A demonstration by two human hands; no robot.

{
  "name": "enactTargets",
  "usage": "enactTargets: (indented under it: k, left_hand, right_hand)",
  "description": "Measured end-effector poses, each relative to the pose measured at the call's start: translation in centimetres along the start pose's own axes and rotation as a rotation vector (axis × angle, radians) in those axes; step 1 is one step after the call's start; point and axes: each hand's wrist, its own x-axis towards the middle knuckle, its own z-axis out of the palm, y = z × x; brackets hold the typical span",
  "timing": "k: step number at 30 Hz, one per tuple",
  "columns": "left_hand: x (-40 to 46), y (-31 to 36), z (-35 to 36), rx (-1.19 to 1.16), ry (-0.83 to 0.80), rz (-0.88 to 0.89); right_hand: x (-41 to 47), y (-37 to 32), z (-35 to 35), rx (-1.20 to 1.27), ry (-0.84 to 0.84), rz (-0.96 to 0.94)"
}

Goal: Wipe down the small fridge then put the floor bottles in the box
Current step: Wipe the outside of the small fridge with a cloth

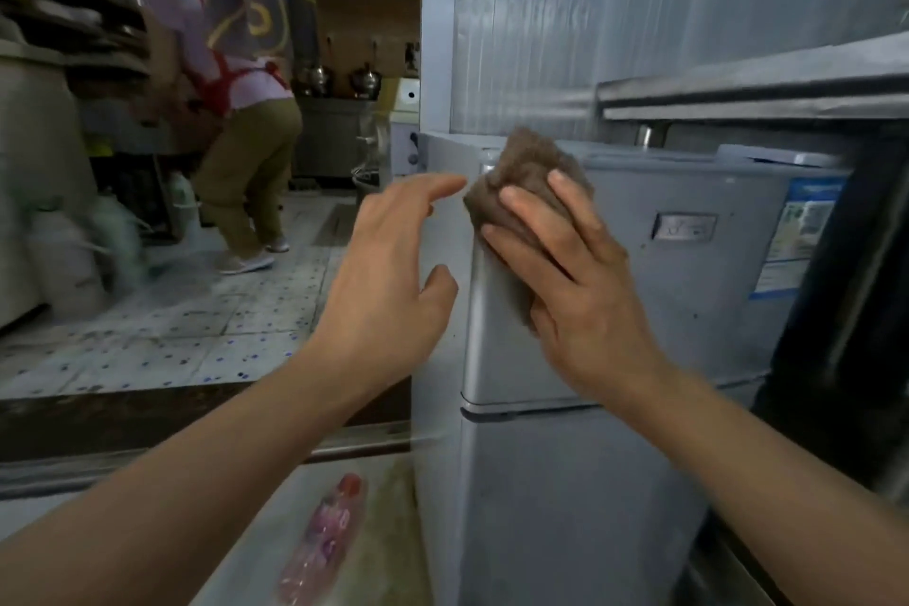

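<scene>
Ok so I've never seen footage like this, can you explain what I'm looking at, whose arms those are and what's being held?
This is one picture from a camera worn on a person's head, looking forward and down, so the two bare arms belong to the wearer. The right hand presses a brown cloth against the upper left edge of the small grey fridge. The left hand hovers open beside it, holding nothing. Low down, a plastic bottle with a pink label lies on the floor. Another person in an apron works in the background kitchen.
</scene>
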Motion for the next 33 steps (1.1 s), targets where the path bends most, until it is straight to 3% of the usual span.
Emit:
enactTargets:
  k: [9,14,20,25,29,33]
  left_hand:
    - [0.0,0.5,1.0,0.108,-0.003,0.101]
    - [1.9,0.7,0.9,0.207,0.088,0.094]
    - [4.0,1.8,1.2,0.174,0.109,0.107]
    - [4.0,2.0,2.6,0.135,0.268,0.058]
    - [4.1,2.6,3.3,0.154,0.326,0.027]
    - [4.2,3.6,3.3,0.407,0.333,0.096]
  right_hand:
    - [-10.8,-1.9,3.1,-0.086,-0.173,-0.101]
    - [-8.8,-0.4,2.2,-0.168,-0.167,-0.123]
    - [-1.5,-0.2,1.5,-0.134,0.094,0.130]
    - [-3.0,3.1,-0.4,-0.155,0.073,0.180]
    - [-5.8,8.3,-3.4,-0.122,0.119,0.536]
    - [-6.9,9.9,-4.5,-0.022,0.180,0.851]
